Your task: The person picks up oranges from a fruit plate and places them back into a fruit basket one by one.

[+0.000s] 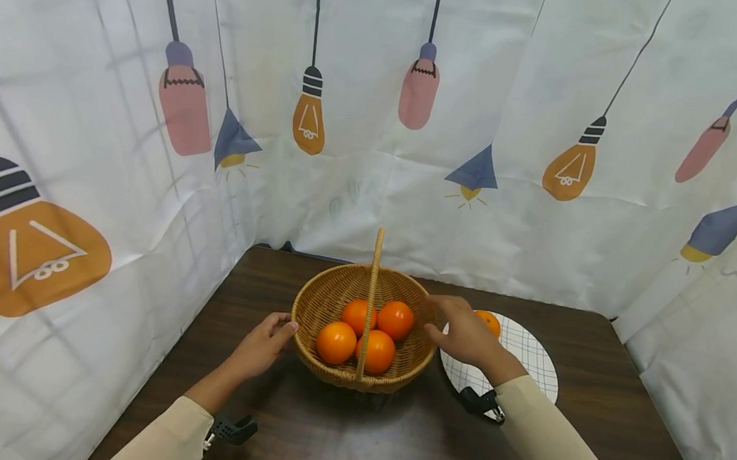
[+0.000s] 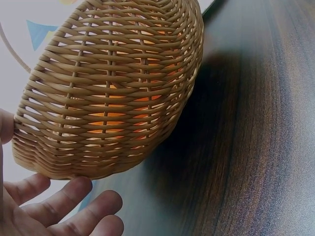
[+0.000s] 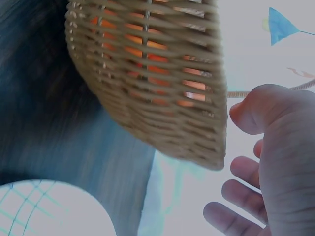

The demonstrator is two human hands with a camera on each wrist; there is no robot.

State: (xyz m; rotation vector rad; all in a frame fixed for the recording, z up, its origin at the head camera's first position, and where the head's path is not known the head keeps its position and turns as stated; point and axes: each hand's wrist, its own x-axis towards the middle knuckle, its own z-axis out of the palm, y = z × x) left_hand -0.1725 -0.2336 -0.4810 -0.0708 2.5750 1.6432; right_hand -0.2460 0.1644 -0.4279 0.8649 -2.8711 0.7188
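A wicker basket (image 1: 326,374) with a tall arched handle (image 1: 374,287) stands on the dark table, holding several oranges (image 1: 336,342). At its left rim is my left hand (image 1: 262,349); the thumb and index finger reach the rim, while the other fingers (image 2: 98,209) spread loosely beside the wicker wall. My right hand (image 1: 464,333) hovers by the right rim. In the right wrist view its thumb (image 3: 251,110) is apart from the wicker, and its fingers are relaxed around nothing.
Right of the basket, partly beneath my right forearm, lies a white plate with a grid pattern (image 1: 530,352), bearing an orange (image 1: 489,322). A white curtain (image 1: 357,208) printed with lamps hangs behind the dark wood table (image 1: 360,443) and along its sides.
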